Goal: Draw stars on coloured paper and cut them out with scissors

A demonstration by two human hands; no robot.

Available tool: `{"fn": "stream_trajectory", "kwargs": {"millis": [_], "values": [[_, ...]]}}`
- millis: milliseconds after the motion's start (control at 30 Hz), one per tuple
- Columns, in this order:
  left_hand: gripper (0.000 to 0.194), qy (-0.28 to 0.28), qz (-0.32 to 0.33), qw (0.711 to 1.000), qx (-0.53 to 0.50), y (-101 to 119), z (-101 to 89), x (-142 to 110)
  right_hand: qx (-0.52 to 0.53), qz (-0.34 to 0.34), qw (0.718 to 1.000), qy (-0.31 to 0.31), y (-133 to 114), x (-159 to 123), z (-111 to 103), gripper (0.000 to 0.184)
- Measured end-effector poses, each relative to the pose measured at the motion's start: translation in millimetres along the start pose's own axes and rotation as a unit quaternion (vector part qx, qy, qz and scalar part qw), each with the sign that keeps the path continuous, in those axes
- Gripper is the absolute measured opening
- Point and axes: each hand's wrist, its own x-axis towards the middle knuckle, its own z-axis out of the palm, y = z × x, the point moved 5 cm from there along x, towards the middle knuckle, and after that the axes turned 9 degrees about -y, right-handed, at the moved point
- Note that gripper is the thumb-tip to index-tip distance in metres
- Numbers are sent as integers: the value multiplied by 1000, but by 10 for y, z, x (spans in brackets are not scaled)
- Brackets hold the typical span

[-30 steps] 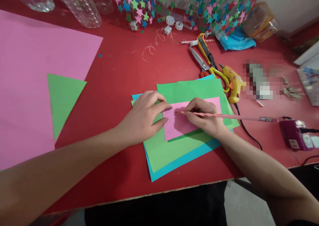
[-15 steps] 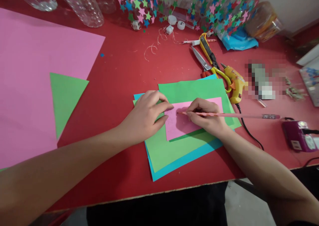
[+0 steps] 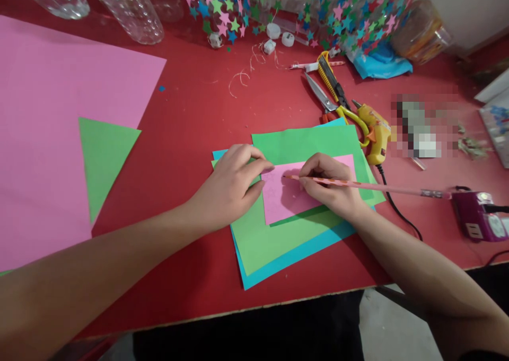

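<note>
A small pink paper rectangle point(image 3: 280, 199) lies on a stack of green paper point(image 3: 270, 244) and blue paper point(image 3: 294, 257) on the red table point(image 3: 199, 117). My left hand point(image 3: 228, 186) rests on the stack, its fingers stretched flat and pressing the pink paper's left edge. My right hand point(image 3: 328, 183) is closed round a long pink pencil point(image 3: 382, 187) whose tip touches the pink paper near its upper left.
A large pink sheet point(image 3: 43, 117) with a green triangle point(image 3: 101, 157) on it lies at the left. Scissors point(image 3: 324, 98), a cutter point(image 3: 330, 77) and a yellow glue gun point(image 3: 376, 133) lie behind the stack. A purple device point(image 3: 475, 218) sits at right. Star-covered bottles point(image 3: 230, 6) stand at the back.
The pencil tip has shifted slightly up on the pink paper. My left hand stays where it was.
</note>
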Motion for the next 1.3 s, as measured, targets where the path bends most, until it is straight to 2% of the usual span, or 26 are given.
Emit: {"fn": "stream_trajectory", "kwargs": {"millis": [467,800,1300], "values": [[26,4,16,1000,3,15,-9,0,-39,-28,999,-20,-25,16,11,10],[26,3,13,1000,4,21,-12,6,-31,3,999,21,10,22,19,19],[25,8,16,1000,6,22,-6,7,-13,20,999,46,78,25,8,11]]}}
